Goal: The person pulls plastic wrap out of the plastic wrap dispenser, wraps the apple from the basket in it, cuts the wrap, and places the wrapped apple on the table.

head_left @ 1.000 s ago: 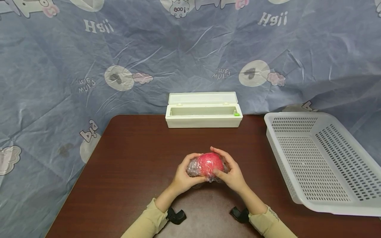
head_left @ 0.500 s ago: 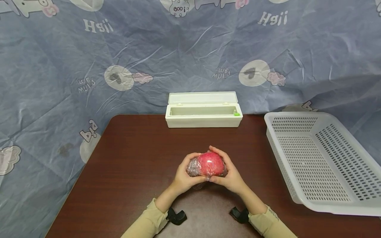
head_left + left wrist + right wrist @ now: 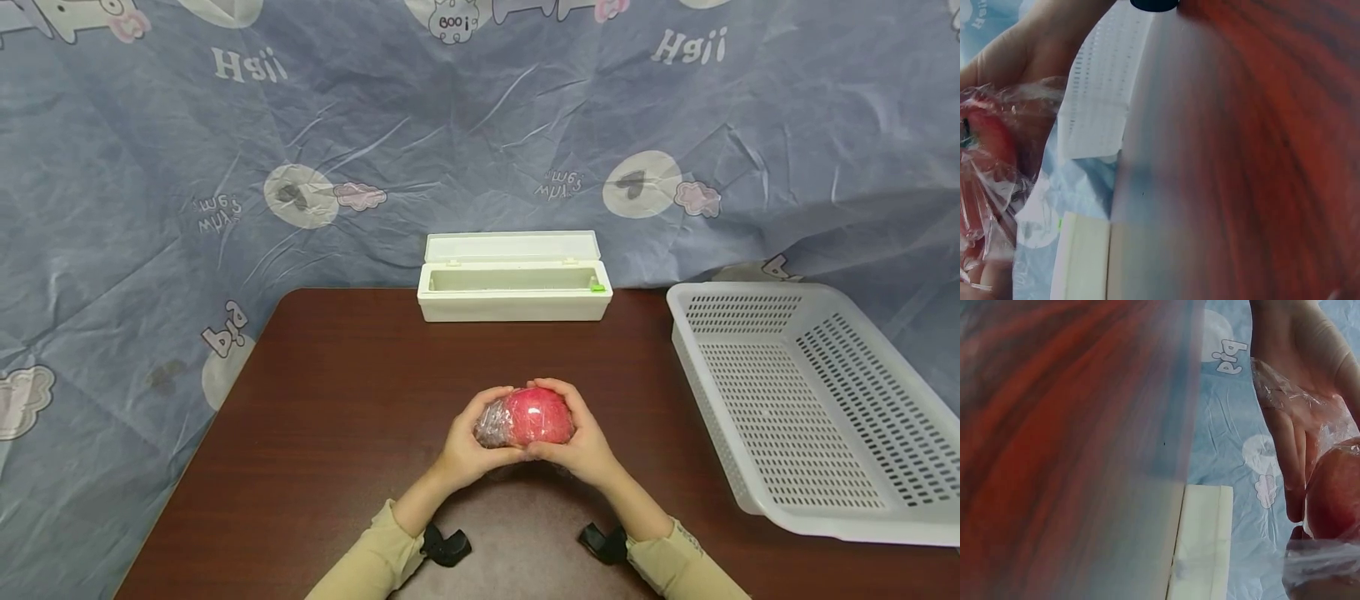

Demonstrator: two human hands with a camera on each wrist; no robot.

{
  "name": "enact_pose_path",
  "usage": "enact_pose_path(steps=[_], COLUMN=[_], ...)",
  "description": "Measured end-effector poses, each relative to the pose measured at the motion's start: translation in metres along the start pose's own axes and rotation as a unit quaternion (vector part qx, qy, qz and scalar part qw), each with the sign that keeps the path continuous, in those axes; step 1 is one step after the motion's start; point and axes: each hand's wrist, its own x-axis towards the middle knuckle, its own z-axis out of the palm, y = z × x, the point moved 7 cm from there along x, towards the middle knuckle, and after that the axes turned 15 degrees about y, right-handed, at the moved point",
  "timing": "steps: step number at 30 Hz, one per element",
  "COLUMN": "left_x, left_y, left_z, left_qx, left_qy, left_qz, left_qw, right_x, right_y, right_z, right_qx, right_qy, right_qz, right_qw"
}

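Observation:
A red apple (image 3: 540, 415), wrapped in crinkled clear cling film (image 3: 492, 423), is held between both hands above the near part of the table. In the left wrist view a dark stem shows on the apple (image 3: 988, 134). My left hand (image 3: 463, 446) grips the wrapped bundle from the left, where the film is bunched. My right hand (image 3: 587, 446) curls around the apple's right side, fingers over the top and thumb below. The two thumbs come close together at the near side. Loose film (image 3: 1297, 394) spans the palm seen in the right wrist view.
A long white box (image 3: 514, 308) with its lid raised and a green piece at its right end stands at the table's back edge. A white perforated basket (image 3: 720, 454) lies at the right. Behind the dark wooden table (image 3: 337, 375) hangs a printed blue cloth (image 3: 465, 133).
The right thumb has moved from the apple's front down beside the left thumb. The right fingers have closed lower over the top, and the wrapped apple has shifted slightly right.

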Motion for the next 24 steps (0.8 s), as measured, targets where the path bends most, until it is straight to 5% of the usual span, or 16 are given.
enact_pose_path(steps=[4,8,24], left_x=[0.004,0.008,0.012], left_y=[-0.001,-0.002,0.001], left_z=[-0.004,-0.013,-0.026], left_qx=[-0.038,-0.072,-0.031], left_qy=[-0.015,0.003,0.078], left_qz=[0.002,0.006,0.019], left_qw=[0.9992,0.9974,0.9963], right_x=[0.002,0.006,0.008], right_y=[0.000,-0.002,-0.002], right_z=[-0.007,-0.015,-0.021], right_qx=[-0.018,-0.030,-0.048], right_qy=[0.030,0.058,0.074], right_qz=[0.007,-0.004,0.003], right_qw=[0.9994,0.9979,0.9961])
